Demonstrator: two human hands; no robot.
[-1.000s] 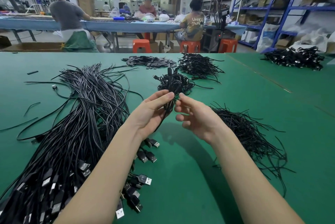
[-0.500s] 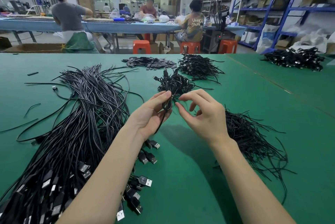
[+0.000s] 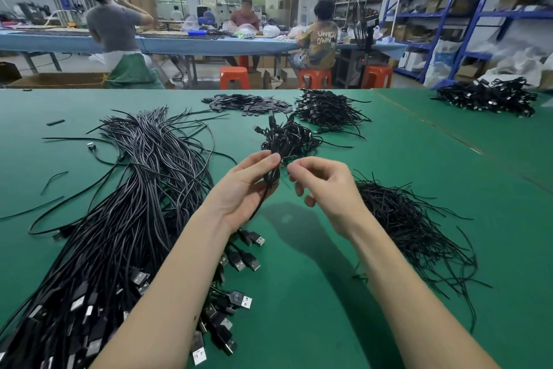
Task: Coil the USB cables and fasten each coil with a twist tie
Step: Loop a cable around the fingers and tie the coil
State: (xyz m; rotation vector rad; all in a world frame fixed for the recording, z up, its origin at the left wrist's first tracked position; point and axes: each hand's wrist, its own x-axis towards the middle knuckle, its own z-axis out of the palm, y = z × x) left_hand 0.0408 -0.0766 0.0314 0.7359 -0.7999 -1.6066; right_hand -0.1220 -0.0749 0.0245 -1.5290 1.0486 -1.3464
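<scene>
Head view: we are gripping a coil in our left hand, held above the middle of the worktop, fingers curled round it. Our right hand is pinching at the coil's top, thumb to fingertip; whether a tie sits there, we cannot tell. Loose cables are lying toward the left edge, ties toward the right, and finished coils are sitting just beyond our hands.
</scene>
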